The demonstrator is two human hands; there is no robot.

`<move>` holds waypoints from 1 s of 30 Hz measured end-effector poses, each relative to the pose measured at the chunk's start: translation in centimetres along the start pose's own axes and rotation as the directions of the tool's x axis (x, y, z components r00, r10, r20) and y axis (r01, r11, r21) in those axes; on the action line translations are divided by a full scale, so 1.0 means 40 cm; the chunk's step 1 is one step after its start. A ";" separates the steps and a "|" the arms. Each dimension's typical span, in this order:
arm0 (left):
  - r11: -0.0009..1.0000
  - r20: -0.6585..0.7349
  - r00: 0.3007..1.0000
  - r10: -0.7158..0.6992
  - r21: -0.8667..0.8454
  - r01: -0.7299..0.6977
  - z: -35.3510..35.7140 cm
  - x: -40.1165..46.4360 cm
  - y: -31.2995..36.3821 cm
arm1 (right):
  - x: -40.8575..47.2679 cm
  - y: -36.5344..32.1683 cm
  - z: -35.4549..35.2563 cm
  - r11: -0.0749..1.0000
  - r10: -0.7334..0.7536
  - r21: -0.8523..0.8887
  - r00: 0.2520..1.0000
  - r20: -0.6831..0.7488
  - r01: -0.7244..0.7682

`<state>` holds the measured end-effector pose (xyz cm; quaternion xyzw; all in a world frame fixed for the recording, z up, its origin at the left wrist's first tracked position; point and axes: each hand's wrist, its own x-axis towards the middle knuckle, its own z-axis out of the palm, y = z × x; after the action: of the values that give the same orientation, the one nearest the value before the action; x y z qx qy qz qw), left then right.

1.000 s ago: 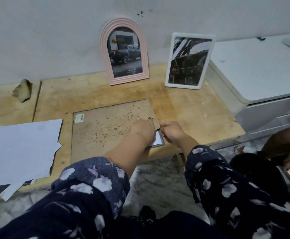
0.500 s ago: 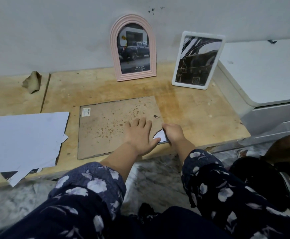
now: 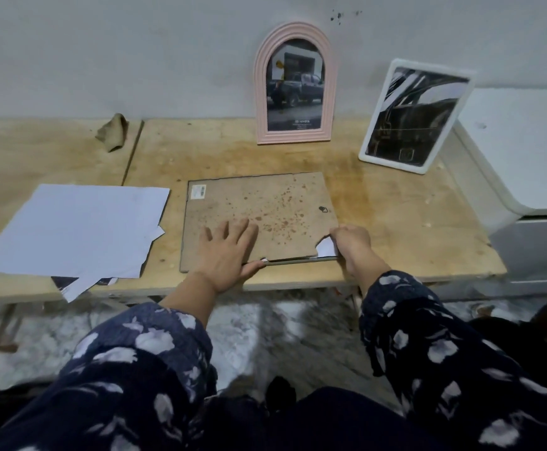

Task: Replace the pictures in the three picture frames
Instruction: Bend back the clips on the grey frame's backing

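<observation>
Picture frame [image 3: 259, 219] face-down on wooden table [image 3: 395, 229], stained backing up, I see left hand [image 3: 228, 252] spread flat on it, right hand [image 3: 351, 244] pinching white paper [image 3: 326, 248] at its near-right corner

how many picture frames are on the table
3: the pink arched frame against the wall, the white frame to its right, and the face-down frame under both hands.
</observation>
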<state>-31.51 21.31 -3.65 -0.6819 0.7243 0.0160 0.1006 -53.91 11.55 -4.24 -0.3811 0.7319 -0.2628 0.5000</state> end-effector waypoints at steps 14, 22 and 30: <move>0.982 0.134 0.983 0.125 0.125 -0.141 -0.048 0.008 -0.024 | -0.129 0.006 0.052 0.478 -0.603 -0.665 0.765 0.226 0.573; 0.963 0.029 0.986 0.166 0.210 -0.169 -0.064 0.003 -0.032 | -0.149 -0.020 0.143 -0.105 -0.567 -0.606 0.453 0.688 0.789; 0.962 -0.267 0.931 0.248 0.181 -0.204 0.001 -0.025 -0.075 | -0.157 -0.026 0.173 -0.007 -0.555 -0.561 0.463 0.691 0.828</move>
<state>-28.47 22.11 -3.16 -0.5794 0.8040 -0.1265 0.0428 -45.82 16.08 -2.60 -0.9168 0.3801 -0.0115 0.1217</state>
